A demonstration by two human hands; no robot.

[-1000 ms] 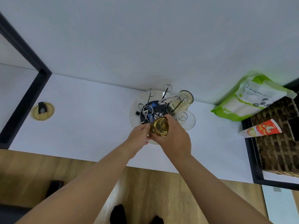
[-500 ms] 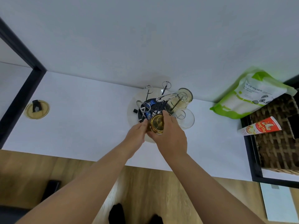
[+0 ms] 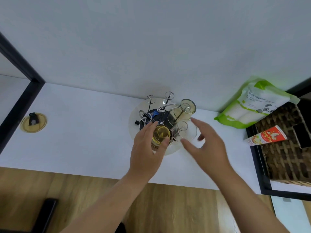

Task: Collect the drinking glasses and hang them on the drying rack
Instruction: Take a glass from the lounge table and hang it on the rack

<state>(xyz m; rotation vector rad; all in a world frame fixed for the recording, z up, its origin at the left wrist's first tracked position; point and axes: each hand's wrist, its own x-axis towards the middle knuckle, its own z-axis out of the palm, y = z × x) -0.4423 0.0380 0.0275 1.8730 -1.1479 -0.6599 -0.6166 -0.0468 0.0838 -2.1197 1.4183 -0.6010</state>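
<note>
A round drying rack (image 3: 134, 118) with chrome wire pegs stands on the white counter by the wall. An amber-tinted glass (image 3: 185, 110) hangs upturned on a back right peg, and a clear glass (image 3: 182, 130) sits on the peg in front of it. My left hand (image 3: 148, 152) wraps around a yellowish glass (image 3: 160, 134), bottom up, at the rack's front. My right hand (image 3: 207, 145) hovers open just right of the rack, touching nothing.
A yellow lid (image 3: 33, 122) with a black tab lies at the counter's left end. A green and white pouch (image 3: 255, 101) leans on the wall at the right. Beside it stand a wicker basket (image 3: 286, 148) and a red tube (image 3: 264, 137). Black shelf frames (image 3: 18, 63) bound both sides.
My right hand has let go of the yellowish glass and moved off to the right, fingers spread. My left hand now holds the glass on its own at the rack's front.
</note>
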